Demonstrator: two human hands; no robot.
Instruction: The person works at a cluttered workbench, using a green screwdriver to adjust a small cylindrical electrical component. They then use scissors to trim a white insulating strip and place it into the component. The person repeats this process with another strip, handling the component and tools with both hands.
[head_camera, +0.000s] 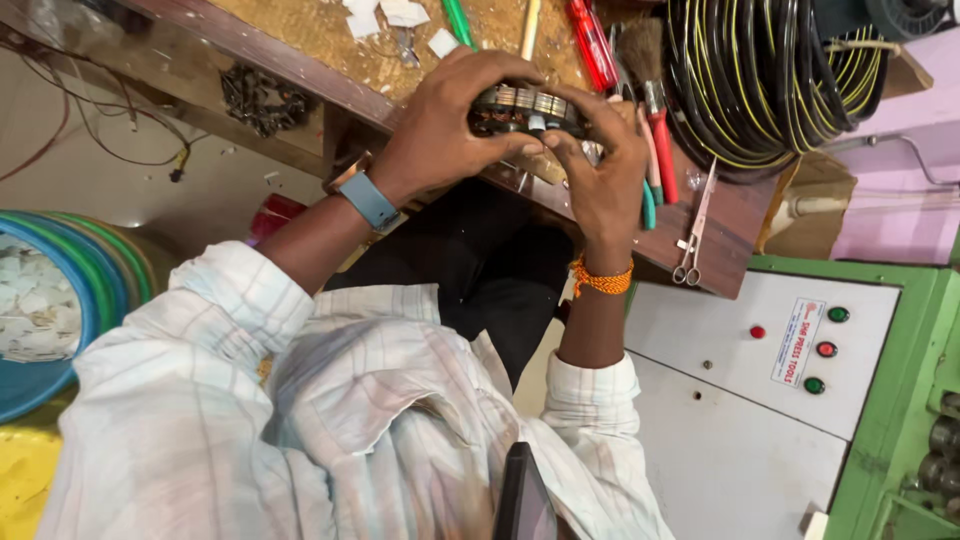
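Note:
Both of my hands hold a round motor stator (525, 110) with copper windings and metal teeth, just above the front edge of a wooden workbench (330, 35). My left hand (450, 120) curls over its left side, a blue band on the wrist. On the stator's right side my right hand (600, 170) presses its thumb and fingers, an orange thread around that wrist. Much of the stator is hidden by my fingers.
Screwdrivers (592, 40), red-handled pliers (660, 140) and scissors (695, 225) lie on the bench. A black and yellow wire coil (770, 80) sits at the right. Below right is a green machine with a white panel (760, 350) and coloured buttons. A blue tub (50, 300) stands left.

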